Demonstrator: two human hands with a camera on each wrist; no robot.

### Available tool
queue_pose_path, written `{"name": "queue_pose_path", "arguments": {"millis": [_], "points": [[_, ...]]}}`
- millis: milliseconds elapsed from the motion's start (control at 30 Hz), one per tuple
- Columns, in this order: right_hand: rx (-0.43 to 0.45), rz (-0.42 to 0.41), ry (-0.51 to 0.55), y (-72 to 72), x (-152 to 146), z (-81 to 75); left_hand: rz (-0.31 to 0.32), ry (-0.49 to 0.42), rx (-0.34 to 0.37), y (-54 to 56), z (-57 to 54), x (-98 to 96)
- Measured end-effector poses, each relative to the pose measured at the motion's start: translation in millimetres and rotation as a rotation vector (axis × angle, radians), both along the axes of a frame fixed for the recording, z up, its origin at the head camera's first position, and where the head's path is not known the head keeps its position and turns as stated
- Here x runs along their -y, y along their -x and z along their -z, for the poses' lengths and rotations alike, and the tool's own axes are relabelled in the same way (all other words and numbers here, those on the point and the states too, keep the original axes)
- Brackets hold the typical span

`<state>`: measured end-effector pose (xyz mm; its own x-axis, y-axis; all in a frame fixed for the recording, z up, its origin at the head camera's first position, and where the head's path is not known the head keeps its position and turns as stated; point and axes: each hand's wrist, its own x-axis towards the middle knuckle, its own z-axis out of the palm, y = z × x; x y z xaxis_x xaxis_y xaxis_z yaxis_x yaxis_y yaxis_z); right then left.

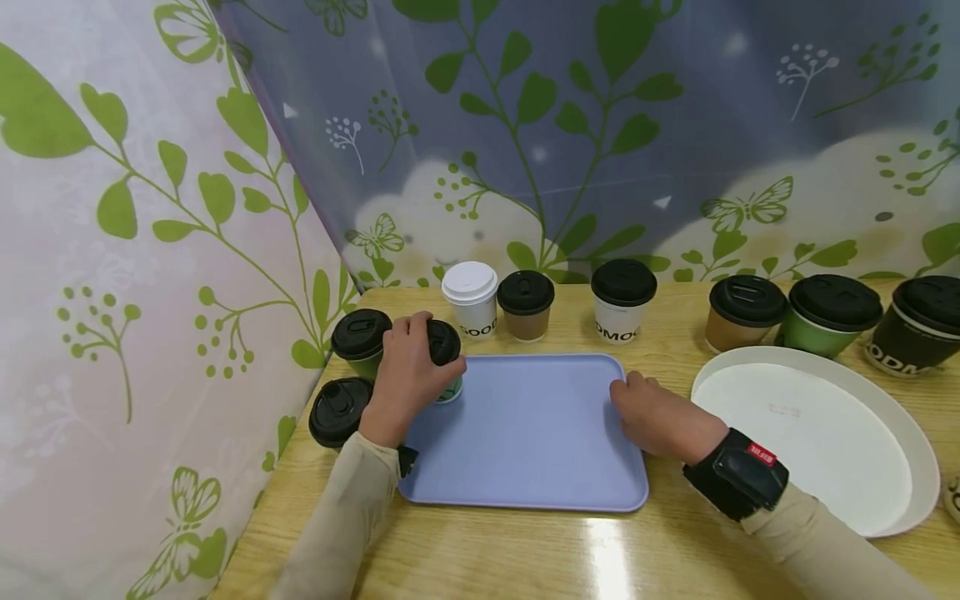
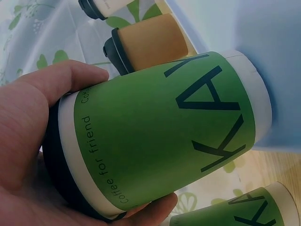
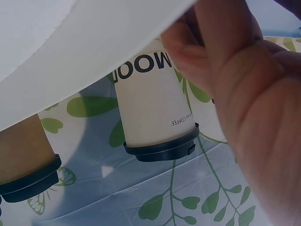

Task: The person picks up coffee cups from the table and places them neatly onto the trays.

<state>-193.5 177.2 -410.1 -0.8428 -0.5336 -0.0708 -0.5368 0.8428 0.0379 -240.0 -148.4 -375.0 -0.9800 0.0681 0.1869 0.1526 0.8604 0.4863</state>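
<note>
My left hand (image 1: 412,367) grips a green paper coffee cup (image 2: 160,127) around its black lid (image 1: 444,342), thumb and fingers on either side. The cup stands upright, its white base at the back left part of the blue tray (image 1: 525,433). Large dark letters run across its green sleeve in the left wrist view. My right hand (image 1: 660,414) holds the tray's right edge with curled fingers. Its fingertips are partly hidden in the right wrist view, where a white cup (image 3: 153,99) with a black lid shows beyond the hand.
Left of the tray stand two black-lidded cups (image 1: 362,333) (image 1: 339,411). Behind it are a white-lidded cup (image 1: 476,312), a brown cup (image 1: 527,321) and a white cup (image 1: 619,317). A round white tray (image 1: 810,442) lies at right, with more lidded cups behind it.
</note>
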Motion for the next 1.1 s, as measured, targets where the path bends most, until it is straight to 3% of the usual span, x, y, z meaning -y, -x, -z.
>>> {"name": "queue_pose_path", "arguments": {"millis": [233,633,1100], "points": [[0.082,0.050,0.018,2.2,1.5,-2.2,0.002,-0.002,0.001,1.1,0.4,-1.0],[0.040,0.021,-0.003,2.6,0.3,1.3,0.017,-0.007,-0.034,4.2,6.7,-1.1],[0.222,0.141,0.090,8.0,2.7,-2.8,0.010,-0.008,-0.043,5.3,7.9,-0.7]]}}
